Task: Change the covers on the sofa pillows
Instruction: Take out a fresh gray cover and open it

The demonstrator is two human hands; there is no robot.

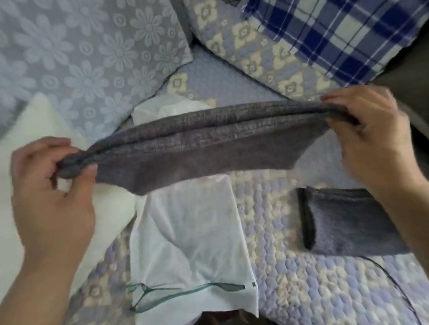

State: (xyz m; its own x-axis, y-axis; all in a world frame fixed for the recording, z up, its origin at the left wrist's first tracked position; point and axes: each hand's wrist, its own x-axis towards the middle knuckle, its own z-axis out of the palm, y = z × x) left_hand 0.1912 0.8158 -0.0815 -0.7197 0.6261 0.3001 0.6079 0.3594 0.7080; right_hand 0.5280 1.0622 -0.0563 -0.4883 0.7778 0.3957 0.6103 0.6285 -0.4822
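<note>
The grey knitted pillow cover [206, 147] hangs in the air at the middle of the view, stretched between both hands. Its long axis runs from 9 o'clock to 3 o'clock, and its top edge is bunched into folds. The left hand [51, 184] pinches the gathered left end between thumb and fingers; the right hand [372, 135] curls its fingers over the right end. Each hand is at its own end, so neither is nearer.

The bare white pillow insert [4, 189] lies at 9 o'clock, just beside the left hand, so I judge the opening must turn toward that side. Under the cover lies a white mesh bag [190, 244]. A second grey cover [347, 225] rests at 4 o'clock on the quilted sofa spread [302, 298]. A plaid pillow [346, 16] leans at 1 o'clock.
</note>
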